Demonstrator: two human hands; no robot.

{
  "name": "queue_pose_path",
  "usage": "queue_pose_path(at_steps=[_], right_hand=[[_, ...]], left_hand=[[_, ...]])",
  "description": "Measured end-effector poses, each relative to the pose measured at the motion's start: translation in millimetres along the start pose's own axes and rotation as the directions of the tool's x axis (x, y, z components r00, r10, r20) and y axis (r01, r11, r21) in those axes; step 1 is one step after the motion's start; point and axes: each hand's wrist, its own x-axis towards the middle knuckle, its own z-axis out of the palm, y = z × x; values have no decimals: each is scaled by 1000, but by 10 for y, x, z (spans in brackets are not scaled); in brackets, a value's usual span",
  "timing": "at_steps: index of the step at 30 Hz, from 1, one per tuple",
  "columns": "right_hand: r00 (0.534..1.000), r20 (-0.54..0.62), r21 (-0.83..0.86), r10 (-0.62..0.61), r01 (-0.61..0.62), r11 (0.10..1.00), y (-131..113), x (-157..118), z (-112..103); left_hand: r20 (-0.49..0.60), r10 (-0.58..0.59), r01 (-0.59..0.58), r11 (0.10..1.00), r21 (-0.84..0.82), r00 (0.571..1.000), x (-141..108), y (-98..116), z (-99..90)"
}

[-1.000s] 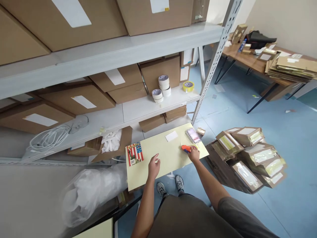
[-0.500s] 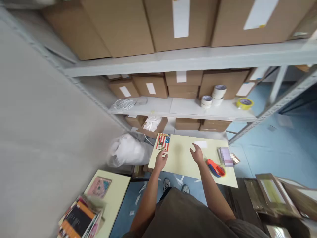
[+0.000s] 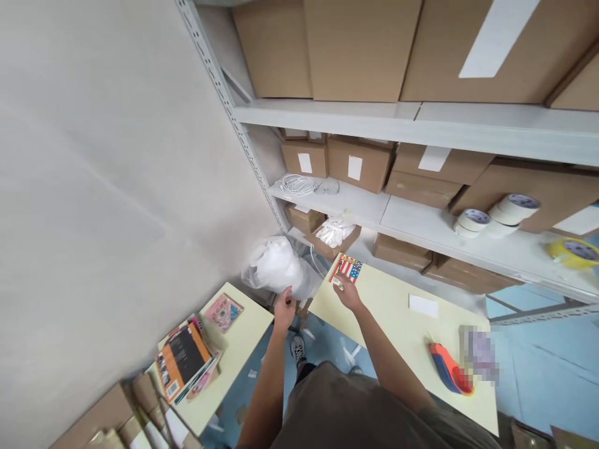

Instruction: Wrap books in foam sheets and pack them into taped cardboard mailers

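My right hand point(image 3: 347, 294) reaches over the near edge of a thin book point(image 3: 352, 267) with a stars-and-stripes cover. Its fingers overlap the lower part of the cover; the book lies flat at the left end of the cream table point(image 3: 379, 312). To the left, my left hand point(image 3: 283, 310) hovers over the gap between two tables. Its fingers are loosely bent and apart, holding nothing. A white blank card point(image 3: 423, 305) and a red and blue tape dispenser point(image 3: 449, 368) rest farther right on the table.
On the left table point(image 3: 234, 355) are a pink book point(image 3: 224, 312) and a stack of books point(image 3: 185, 358). A white plastic bag point(image 3: 276, 265) stands between the tables. Shelving point(image 3: 327, 115) with cartons and tape rolls point(image 3: 472, 219) rises ahead.
My view has turned left. My right hand has moved from the middle of the table to the stars-and-stripes book. My left hand has left the book's side and moved left off the table.
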Motion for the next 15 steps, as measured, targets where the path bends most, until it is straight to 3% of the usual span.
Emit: queue_pose_path(at_steps=[7,11,15], right_hand=[[996,49,-112,75,-69,991,-281,452,406],[995,47,-153,91,-83,985,-378,762,718],[993,50,-178,104,-93,980,-457,1055,1111]], left_hand=[[90,1,5,998,-70,996,676,-201,-136],[117,-11,22,995,-99,993,1127,-386,-339],[116,-42,54,993,-104,992,1517,-706,-579]])
